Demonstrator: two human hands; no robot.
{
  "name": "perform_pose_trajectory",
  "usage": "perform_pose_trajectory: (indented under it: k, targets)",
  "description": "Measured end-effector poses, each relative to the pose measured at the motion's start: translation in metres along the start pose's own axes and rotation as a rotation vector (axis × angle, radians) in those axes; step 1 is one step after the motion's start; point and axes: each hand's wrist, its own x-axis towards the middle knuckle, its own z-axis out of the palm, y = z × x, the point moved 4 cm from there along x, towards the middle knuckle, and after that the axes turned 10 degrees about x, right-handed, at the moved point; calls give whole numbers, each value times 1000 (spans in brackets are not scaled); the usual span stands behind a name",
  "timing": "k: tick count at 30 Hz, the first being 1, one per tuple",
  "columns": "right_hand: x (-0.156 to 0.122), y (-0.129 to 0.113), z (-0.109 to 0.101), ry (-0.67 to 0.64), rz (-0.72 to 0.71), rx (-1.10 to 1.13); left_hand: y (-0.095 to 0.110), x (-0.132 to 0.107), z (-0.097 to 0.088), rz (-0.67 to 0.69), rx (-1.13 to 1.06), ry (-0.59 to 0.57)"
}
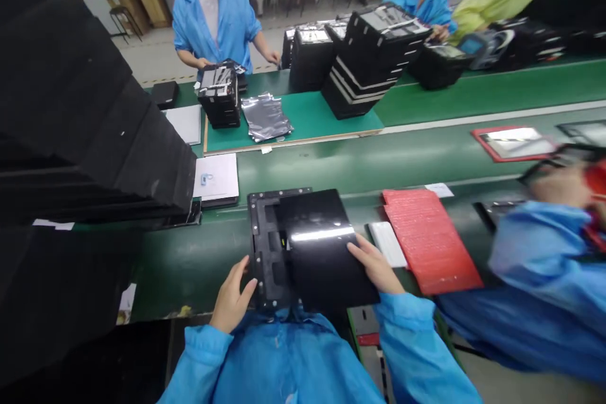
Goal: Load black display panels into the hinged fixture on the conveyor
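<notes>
A black frame tray (265, 246) lies on the green belt (199, 259) in front of me. A glossy black panel (326, 252) rests tilted over its right part. My left hand (231, 297) grips the tray's near left corner, thumb on its edge. My right hand (376, 265) holds the panel's right edge, fingers pressed on top. Both my sleeves are blue.
A red foam sheet (430, 240) and a small white card (388, 243) lie right of the panel. A tall stack of black foam (85, 113) fills the left. A co-worker's blue sleeve (544, 278) is close on the right. Across the belt, people stand behind stacked black trays (374, 57).
</notes>
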Motion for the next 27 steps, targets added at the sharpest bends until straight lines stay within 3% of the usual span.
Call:
perform_pose_trajectory:
  k: [3,6,9,11,14,16,19,22,25,27]
  targets:
    - [2,10,46,36,-48,-36,-24,-14,-8,84,-45,-34]
    - [7,22,64,93,-95,-94,-52,-32,-19,104,-103,-37]
    - [11,27,64,93,-203,-258,-76,-49,-27,82,-152,-31]
    - [15,25,60,113,-320,-483,-85,-56,-28,68,-172,-27]
    - [18,22,52,203,-470,-897,-82,-55,-24,88,-174,-34]
    - [15,27,46,205,-506,-1038,-69,-44,-15,133,-168,-46]
    - [-4,52,31,143,-451,-914,-40,-19,8,178,-194,-55]
    - [-33,91,14,221,-340,-584,-18,-2,34,144,-277,-39]
    - [-55,125,6,253,-258,-242,-10,-7,53,34,-336,32]
    - [-58,134,4,220,-232,-116,-11,-16,58,-54,-348,91]
